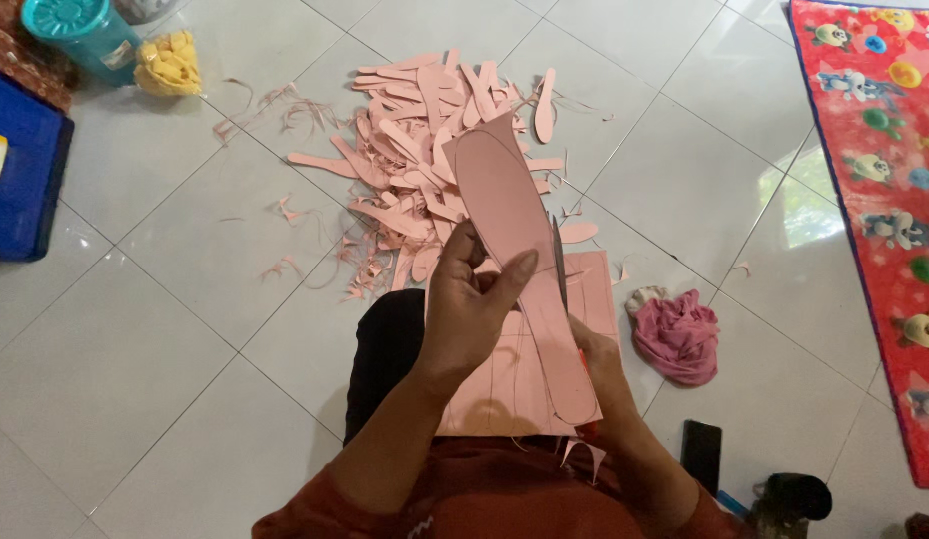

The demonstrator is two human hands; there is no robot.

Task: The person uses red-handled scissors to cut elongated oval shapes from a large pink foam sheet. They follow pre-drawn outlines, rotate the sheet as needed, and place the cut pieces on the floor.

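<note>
pink insole-shaped sheet [504, 215] upright, scissors [560, 265] at its right edge

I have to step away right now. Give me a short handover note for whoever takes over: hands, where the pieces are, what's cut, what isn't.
Left hand: grip pinching the pink sheet strip, held up with a drawn sole outline on it.
Right hand: mostly hidden behind the strip, working scissors along its right edge; handle grip not visible.
Pieces: a pile of cut sole shapes and trimmings lies on the tiled floor ahead; a marked pink sheet rests on the lap.
Done: many soles already cut.
Left: the held outline is only partly cut, and the lap sheet shows uncut outlines.
</note>
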